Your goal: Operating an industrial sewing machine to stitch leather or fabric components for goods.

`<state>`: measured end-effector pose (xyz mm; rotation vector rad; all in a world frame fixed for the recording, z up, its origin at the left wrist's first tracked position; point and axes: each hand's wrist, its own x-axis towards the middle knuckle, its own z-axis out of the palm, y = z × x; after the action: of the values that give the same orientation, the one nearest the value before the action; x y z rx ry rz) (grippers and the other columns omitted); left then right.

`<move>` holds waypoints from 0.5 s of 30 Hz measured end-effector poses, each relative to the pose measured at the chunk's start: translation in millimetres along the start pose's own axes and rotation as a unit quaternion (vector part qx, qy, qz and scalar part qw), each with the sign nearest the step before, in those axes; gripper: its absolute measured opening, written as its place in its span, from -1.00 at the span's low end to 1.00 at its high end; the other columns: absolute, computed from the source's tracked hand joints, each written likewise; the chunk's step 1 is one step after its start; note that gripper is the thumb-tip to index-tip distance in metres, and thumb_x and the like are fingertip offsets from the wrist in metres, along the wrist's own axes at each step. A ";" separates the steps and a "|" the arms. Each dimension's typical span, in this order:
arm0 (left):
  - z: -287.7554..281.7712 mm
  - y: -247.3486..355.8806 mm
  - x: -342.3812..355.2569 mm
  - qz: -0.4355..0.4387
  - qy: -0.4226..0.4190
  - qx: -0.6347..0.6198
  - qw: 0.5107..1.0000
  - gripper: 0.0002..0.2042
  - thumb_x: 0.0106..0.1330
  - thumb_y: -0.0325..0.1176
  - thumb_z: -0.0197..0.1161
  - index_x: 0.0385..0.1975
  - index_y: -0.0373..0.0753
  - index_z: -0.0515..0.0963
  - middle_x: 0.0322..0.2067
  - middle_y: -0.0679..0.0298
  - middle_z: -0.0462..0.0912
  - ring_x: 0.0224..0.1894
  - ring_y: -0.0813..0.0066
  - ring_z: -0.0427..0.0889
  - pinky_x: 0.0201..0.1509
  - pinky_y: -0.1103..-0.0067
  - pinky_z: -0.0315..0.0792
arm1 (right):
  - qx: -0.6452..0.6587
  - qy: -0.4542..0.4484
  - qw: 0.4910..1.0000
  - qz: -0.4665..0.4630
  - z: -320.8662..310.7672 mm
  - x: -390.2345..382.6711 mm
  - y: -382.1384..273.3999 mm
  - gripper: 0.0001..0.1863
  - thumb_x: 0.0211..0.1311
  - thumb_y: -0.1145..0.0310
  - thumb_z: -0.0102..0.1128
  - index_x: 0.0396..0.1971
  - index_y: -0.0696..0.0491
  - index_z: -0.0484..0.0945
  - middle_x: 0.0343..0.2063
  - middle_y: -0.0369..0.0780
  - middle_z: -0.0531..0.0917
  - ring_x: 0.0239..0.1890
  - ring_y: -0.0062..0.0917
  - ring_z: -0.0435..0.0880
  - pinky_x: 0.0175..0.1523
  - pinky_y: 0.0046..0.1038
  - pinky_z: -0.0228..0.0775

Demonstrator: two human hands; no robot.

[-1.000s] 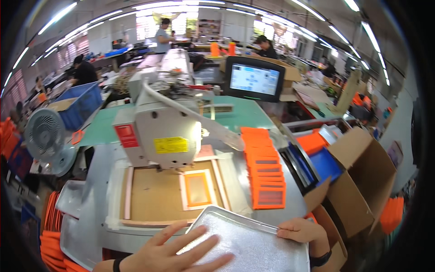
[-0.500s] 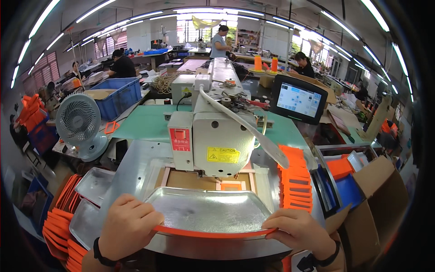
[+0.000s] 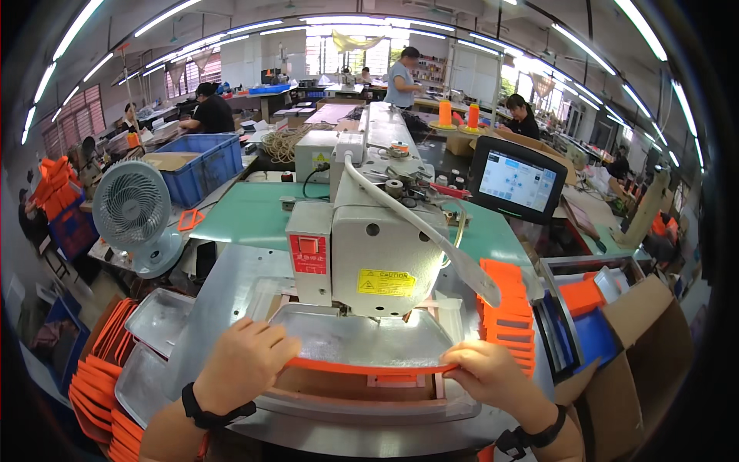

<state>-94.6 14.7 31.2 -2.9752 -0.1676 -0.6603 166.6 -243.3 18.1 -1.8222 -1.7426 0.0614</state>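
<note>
My left hand [image 3: 245,360] and my right hand [image 3: 493,377] are both closed on the near edge of a silver panel with orange trim [image 3: 362,339], one at each end. The panel reaches under the head of a large white sewing machine [image 3: 381,266]. Its near edge is raised above a frame with a brown base [image 3: 331,383] on the metal machine bed. In that frame, a small orange rectangle [image 3: 396,380] shows below the panel's edge. The panel's far edge is partly hidden by the machine head.
Orange pieces [image 3: 508,323] lie in a row at the bed's right. Silver panels [image 3: 160,319] and stacked orange pieces [image 3: 96,389] are at left. Around stand a fan [image 3: 135,208], blue crate [image 3: 200,165], control screen [image 3: 516,181] and cardboard box [image 3: 639,339]. Several people work farther back.
Both hands have moved the panel away from me, farther under the machine head. The near part of the frame has come into view below its orange edge.
</note>
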 end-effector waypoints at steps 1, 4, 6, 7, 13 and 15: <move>3.2 -0.4 -11.9 -0.005 -0.008 -0.005 1.000 -0.80 -0.05 -0.47 0.35 -0.42 -0.12 0.51 -0.41 0.34 0.57 -0.31 0.33 0.59 -0.09 0.42 0.36 | -0.005 -0.009 1.000 -0.013 4.6 -2.7 0.5 -0.78 0.02 0.41 0.43 -0.29 0.06 0.65 -0.27 -0.26 0.71 -0.28 -0.38 0.65 -0.19 -0.43 0.47; 15.4 -1.5 -21.2 0.008 -0.022 -0.028 0.999 -0.80 0.00 -0.41 0.36 -0.34 -0.13 0.55 -0.36 0.33 0.57 -0.26 0.32 0.58 -0.02 0.41 0.40 | -0.096 -0.009 0.992 -0.083 13.9 -10.7 -5.2 -0.78 0.00 0.39 0.43 -0.31 0.04 0.65 -0.23 -0.31 0.72 -0.17 -0.42 0.66 -0.10 -0.39 0.46; 22.8 2.9 -25.2 0.017 -0.041 -0.047 0.998 -0.77 0.06 -0.38 0.37 -0.25 -0.12 0.58 -0.32 0.31 0.55 -0.23 0.32 0.57 0.02 0.40 0.41 | -0.122 -0.023 0.989 -0.083 23.4 -18.3 -2.1 -0.80 0.00 0.40 0.39 -0.32 0.03 0.63 -0.18 -0.33 0.71 0.02 -0.39 0.64 0.03 -0.31 0.42; 27.3 6.4 -26.1 0.021 -0.053 -0.059 0.997 -0.75 0.08 -0.37 0.37 -0.20 -0.12 0.60 -0.29 0.29 0.55 -0.20 0.31 0.57 0.06 0.39 0.40 | -0.123 -0.028 0.988 -0.092 29.5 -20.8 5.0 -0.82 0.03 0.42 0.35 -0.32 0.04 0.61 -0.17 -0.32 0.70 0.05 -0.37 0.62 0.07 -0.29 0.40; 28.1 11.0 -32.3 0.013 -0.113 -0.137 0.984 -0.65 0.15 -0.37 0.36 -0.01 -0.09 0.62 -0.15 0.20 0.53 -0.05 0.20 0.52 0.21 0.30 0.36 | -0.120 -0.052 0.985 -0.108 36.4 -26.5 15.3 -0.84 0.04 0.45 0.29 -0.32 0.06 0.59 -0.12 -0.25 0.68 0.15 -0.29 0.58 0.21 -0.23 0.37; 36.6 10.0 -33.9 -0.011 -0.134 -0.173 0.976 -0.64 0.17 -0.38 0.36 0.01 -0.10 0.62 -0.10 0.16 0.51 0.00 0.12 0.48 0.24 0.27 0.36 | -0.119 -0.061 0.985 -0.110 36.5 -26.8 17.8 -0.82 0.01 0.46 0.27 -0.32 0.07 0.59 -0.12 -0.23 0.68 0.15 -0.28 0.58 0.22 -0.19 0.39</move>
<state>-108.6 5.8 -16.9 -3.3949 -0.1118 -0.3105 163.0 -252.8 -29.5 -1.8085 -2.1045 -0.1330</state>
